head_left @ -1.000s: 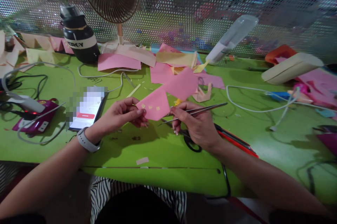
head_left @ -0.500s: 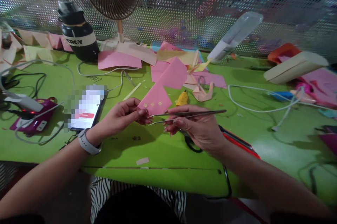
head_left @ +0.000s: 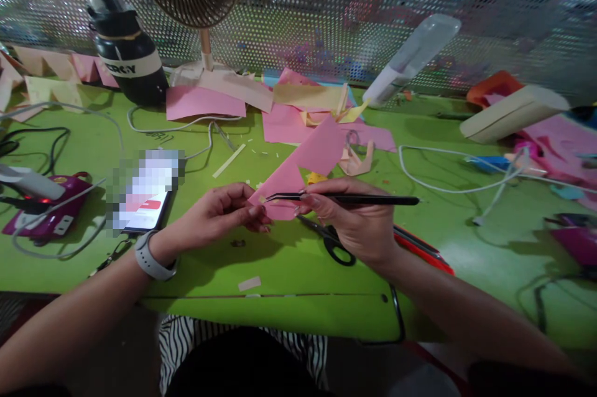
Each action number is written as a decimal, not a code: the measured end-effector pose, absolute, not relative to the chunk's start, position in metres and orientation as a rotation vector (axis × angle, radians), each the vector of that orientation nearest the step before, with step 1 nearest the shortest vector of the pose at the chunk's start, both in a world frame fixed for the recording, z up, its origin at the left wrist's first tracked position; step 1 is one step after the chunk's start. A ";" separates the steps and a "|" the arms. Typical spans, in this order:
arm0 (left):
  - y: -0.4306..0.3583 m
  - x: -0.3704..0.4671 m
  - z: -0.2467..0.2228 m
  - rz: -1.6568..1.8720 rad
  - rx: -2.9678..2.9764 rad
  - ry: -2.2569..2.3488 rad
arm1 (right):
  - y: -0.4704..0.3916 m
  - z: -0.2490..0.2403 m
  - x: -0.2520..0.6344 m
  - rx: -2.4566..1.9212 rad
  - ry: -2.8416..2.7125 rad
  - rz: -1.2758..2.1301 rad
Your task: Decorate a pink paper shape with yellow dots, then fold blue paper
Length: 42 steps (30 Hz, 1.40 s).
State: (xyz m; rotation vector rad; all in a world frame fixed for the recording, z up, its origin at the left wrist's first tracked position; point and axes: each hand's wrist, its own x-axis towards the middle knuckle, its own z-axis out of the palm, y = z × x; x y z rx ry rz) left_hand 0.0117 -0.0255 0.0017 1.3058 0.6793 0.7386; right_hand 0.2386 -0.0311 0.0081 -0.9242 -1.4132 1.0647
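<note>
My left hand (head_left: 233,210) pinches the lower left corner of a folded pink paper piece (head_left: 285,179), held above the green table. In my right hand (head_left: 357,213) is a pair of dark tweezers (head_left: 345,198), lying nearly level. Their curved tips reach over the lower part of the pink paper, by the small pale squares on it; whether they grip one I cannot tell. Black-handled scissors (head_left: 338,251) lie under my right hand, and a yellow object (head_left: 317,178) shows partly behind it.
A phone (head_left: 152,191) and a purple power strip (head_left: 49,210) with cables lie left. Behind stand a black bottle (head_left: 130,51), a fan (head_left: 205,48) and paper scraps (head_left: 205,102). A clear bottle (head_left: 415,58) leans on the mesh. A red-edged tool (head_left: 426,252) lies right.
The tweezers have turned from spread and pointing beside the paper to lying over its face, with their arms closer together. The pink paper has tilted slightly and shifted right.
</note>
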 end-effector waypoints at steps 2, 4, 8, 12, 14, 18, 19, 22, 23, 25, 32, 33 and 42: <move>-0.026 0.011 0.002 0.738 1.313 0.672 | -0.031 0.008 0.238 -0.912 -1.415 1.076; -0.026 0.010 0.002 0.740 1.331 0.661 | -0.031 0.009 0.238 -0.901 -1.410 1.094; -0.025 0.010 0.001 0.742 1.370 0.650 | -0.029 0.009 0.239 -0.878 -1.433 1.129; -0.025 0.010 -0.001 0.740 1.397 0.646 | -0.027 0.009 0.239 -0.889 -1.405 1.163; -0.025 0.010 -0.001 0.739 1.398 0.643 | -0.027 0.009 0.239 -0.913 -1.385 1.191; -0.025 0.010 0.000 0.735 1.382 0.661 | -0.029 0.009 0.238 -0.935 -1.394 1.213; -0.025 0.010 0.000 0.729 1.374 0.668 | -0.030 0.010 0.238 -0.929 -1.407 1.202; -0.025 0.010 0.002 0.721 1.341 0.676 | -0.030 0.012 0.240 -0.910 -1.439 1.128; -0.025 0.010 0.003 0.725 1.329 0.692 | -0.029 0.013 0.241 -0.906 -1.430 1.098; -0.024 0.008 0.003 0.760 1.309 0.760 | -0.028 0.015 0.245 -0.893 -1.387 1.052; -0.015 0.001 0.004 1.045 1.256 0.968 | -0.025 0.014 0.252 -0.750 -2.047 0.716; -0.014 0.001 0.004 1.070 1.244 0.963 | -0.024 0.011 0.251 -0.657 -2.249 0.568; -0.006 -0.008 0.004 1.114 1.173 1.100 | -0.019 -0.011 0.245 -0.370 -2.689 0.039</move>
